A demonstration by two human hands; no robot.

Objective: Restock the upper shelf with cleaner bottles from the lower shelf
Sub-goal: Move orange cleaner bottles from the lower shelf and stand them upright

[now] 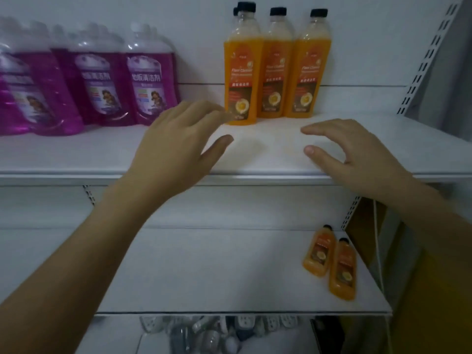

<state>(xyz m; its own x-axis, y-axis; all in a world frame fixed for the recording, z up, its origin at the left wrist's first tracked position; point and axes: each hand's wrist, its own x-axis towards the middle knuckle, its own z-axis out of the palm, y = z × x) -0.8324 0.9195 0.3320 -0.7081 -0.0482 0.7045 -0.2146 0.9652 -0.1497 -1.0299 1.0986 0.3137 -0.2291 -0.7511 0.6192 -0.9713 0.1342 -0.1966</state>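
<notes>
Upright, orange-filled cleaner bottles [273, 65] — hands [178, 141] empty.

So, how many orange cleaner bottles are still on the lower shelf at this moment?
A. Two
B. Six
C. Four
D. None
A: two orange bottles stand side by side near the right end of the lower shelf, while both hands, the left hand and the right hand, are empty over the upper shelf.
</notes>
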